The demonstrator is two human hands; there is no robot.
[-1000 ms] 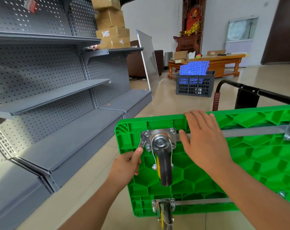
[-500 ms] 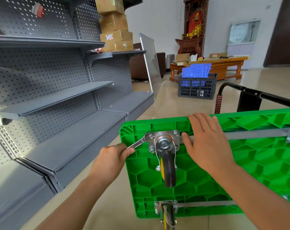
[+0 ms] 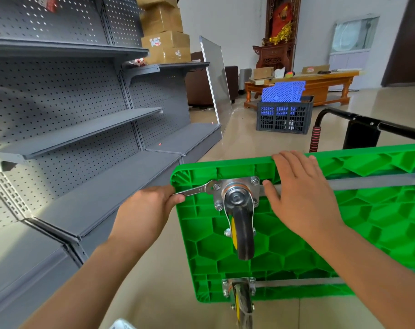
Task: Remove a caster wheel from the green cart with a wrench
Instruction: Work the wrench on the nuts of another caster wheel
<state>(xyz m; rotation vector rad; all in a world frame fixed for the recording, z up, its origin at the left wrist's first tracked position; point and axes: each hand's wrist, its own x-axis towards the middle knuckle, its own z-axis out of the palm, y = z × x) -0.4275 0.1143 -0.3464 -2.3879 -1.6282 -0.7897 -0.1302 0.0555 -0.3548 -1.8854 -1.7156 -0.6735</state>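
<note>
1. Centrally, the left hand [image 3: 152, 205] grips the near end of the wrench [image 3: 194, 189], fingers curled round its shank; the wrench's head sits on the far-left bolt [image 3: 216, 186] of the caster's mounting plate [image 3: 237, 186].
2. The wrench's long axis runs from the hand at lower left up and to the right to that bolt, so the caster wheel [image 3: 243, 231] lies to the right of the grip, just past the tool's head.
3. The right hand [image 3: 301, 188] rests flat on the underside of the green cart [image 3: 367, 222], fingers straight and over the far edge, thumb just beside the plate; it holds nothing.
4. The cart stands tipped on its side, its ribbed underside toward the viewer; a second caster [image 3: 241, 298] is mounted near the lower edge.
5. Judged step: loosening one plate bolt; three other bolts appear seated, so removal is at an early stage. The left hand alone drives the tool.
6. Surroundings: grey shelving [image 3: 83, 129] at left, a black crate [image 3: 284, 117] on the floor beyond.
</note>
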